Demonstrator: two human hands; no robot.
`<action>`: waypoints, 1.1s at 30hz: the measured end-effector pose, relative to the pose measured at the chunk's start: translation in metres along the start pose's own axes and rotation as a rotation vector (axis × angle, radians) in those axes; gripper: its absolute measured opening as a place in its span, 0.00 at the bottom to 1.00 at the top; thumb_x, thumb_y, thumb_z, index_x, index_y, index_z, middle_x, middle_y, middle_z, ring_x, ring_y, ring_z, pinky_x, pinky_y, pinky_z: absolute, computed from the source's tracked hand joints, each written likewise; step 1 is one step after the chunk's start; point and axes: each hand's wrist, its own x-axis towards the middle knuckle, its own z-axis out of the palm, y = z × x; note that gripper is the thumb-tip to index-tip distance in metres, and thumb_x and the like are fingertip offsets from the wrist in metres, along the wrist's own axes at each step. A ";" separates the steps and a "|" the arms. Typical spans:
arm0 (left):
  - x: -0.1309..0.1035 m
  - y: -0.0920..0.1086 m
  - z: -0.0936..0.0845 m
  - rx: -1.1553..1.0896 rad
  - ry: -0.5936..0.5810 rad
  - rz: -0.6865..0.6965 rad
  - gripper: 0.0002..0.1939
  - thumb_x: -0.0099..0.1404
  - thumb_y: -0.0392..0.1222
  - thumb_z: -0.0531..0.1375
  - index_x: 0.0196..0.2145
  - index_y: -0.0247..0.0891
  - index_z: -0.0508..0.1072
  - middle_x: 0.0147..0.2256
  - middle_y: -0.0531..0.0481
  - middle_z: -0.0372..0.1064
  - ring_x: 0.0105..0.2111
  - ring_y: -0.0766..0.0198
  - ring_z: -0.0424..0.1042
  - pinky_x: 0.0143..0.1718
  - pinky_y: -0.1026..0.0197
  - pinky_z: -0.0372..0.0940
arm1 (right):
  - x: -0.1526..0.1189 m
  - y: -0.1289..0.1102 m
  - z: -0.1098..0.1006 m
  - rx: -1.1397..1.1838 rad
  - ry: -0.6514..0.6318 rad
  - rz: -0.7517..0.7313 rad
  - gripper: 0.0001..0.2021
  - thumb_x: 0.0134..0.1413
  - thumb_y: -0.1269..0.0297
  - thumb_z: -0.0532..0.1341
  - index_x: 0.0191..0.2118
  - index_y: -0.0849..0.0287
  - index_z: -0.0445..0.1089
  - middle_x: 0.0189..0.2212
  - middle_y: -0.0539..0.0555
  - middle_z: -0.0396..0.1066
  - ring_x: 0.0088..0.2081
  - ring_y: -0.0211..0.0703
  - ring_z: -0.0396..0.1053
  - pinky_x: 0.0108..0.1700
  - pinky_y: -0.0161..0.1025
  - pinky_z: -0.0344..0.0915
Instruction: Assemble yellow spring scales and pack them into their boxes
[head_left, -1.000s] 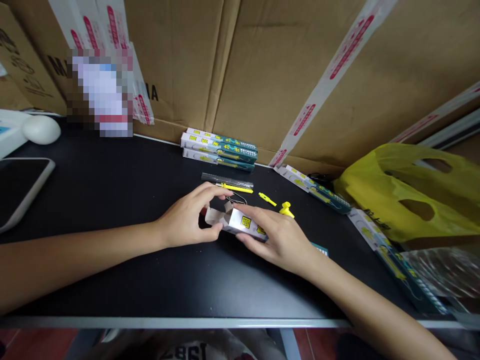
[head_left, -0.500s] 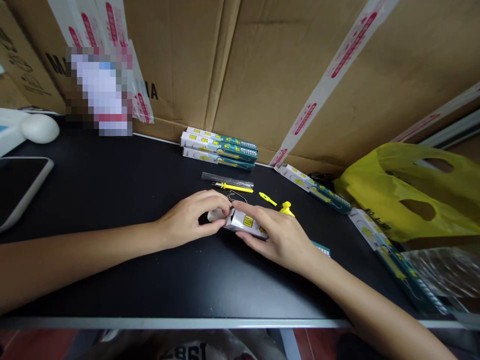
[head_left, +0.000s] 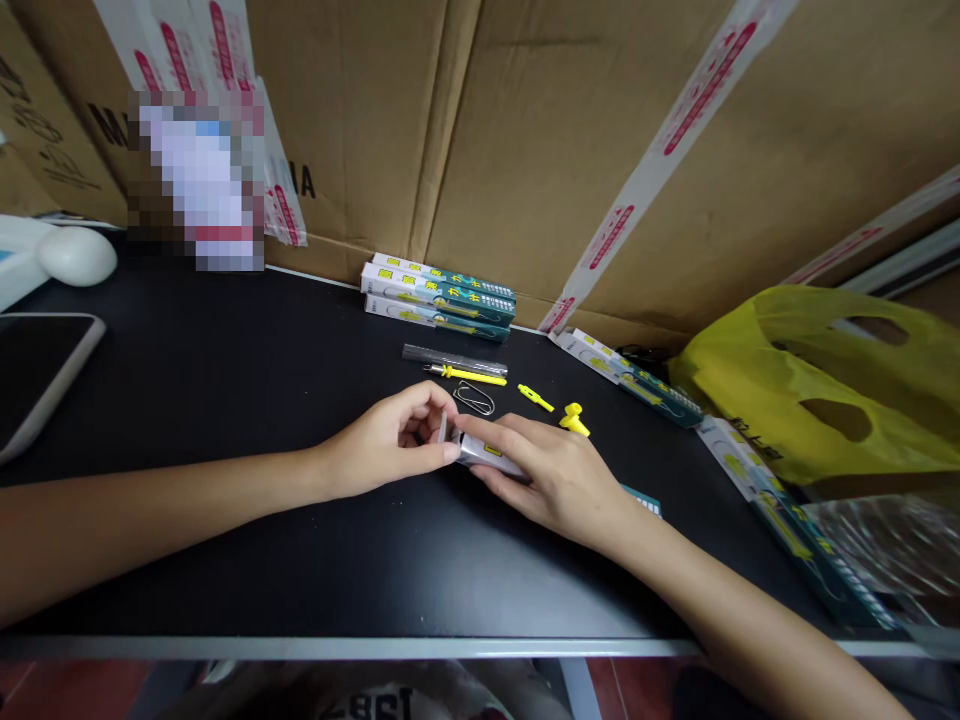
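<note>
A slim white and teal cardboard box lies on the black table under my right hand, whose fingers and thumb grip its sides. At the box's left end, my left hand pinches the white end flap between thumb and fingers. Just beyond the hands are a bent metal wire hook, a yellow rod with a metal tip and a clear plastic tube. Farther right lie a small yellow pointed piece and a yellow knobbed piece. My right hand covers most of the box.
Several similar boxes are stacked against the cardboard wall. Two more boxes lie end to end at the right, beside a yellow plastic bag and clear plastic wrap. A phone or tablet rests at the left.
My left hand has turned, its fingers now curled at the flap, which stands more upright. The box has rolled slightly under my right hand, and the wire hook is more fully visible.
</note>
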 end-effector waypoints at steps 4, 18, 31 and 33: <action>0.000 0.000 0.001 -0.066 0.036 -0.012 0.11 0.60 0.41 0.60 0.37 0.39 0.60 0.30 0.56 0.61 0.29 0.71 0.64 0.26 0.68 0.60 | 0.001 -0.001 -0.001 -0.020 0.010 -0.011 0.19 0.63 0.60 0.54 0.58 0.55 0.60 0.34 0.52 0.72 0.32 0.39 0.71 0.31 0.33 0.64; 0.001 -0.004 -0.003 0.017 -0.003 -0.102 0.15 0.62 0.45 0.58 0.23 0.35 0.62 0.22 0.56 0.62 0.19 0.74 0.60 0.19 0.70 0.57 | -0.001 -0.001 0.006 -0.003 0.104 0.021 0.18 0.59 0.58 0.58 0.51 0.59 0.57 0.38 0.56 0.75 0.31 0.44 0.75 0.28 0.36 0.67; -0.001 0.004 0.001 0.170 0.004 -0.047 0.14 0.62 0.42 0.56 0.22 0.37 0.60 0.20 0.58 0.56 0.20 0.73 0.56 0.19 0.70 0.53 | -0.001 -0.004 0.005 0.011 0.059 -0.008 0.15 0.59 0.57 0.58 0.49 0.58 0.59 0.34 0.54 0.75 0.31 0.43 0.74 0.29 0.35 0.65; -0.002 0.005 0.002 0.216 -0.005 -0.010 0.14 0.64 0.43 0.55 0.22 0.36 0.60 0.21 0.57 0.56 0.21 0.73 0.56 0.21 0.69 0.53 | 0.000 -0.004 0.005 0.023 0.032 -0.006 0.15 0.60 0.58 0.58 0.49 0.57 0.59 0.34 0.54 0.75 0.32 0.43 0.74 0.30 0.35 0.65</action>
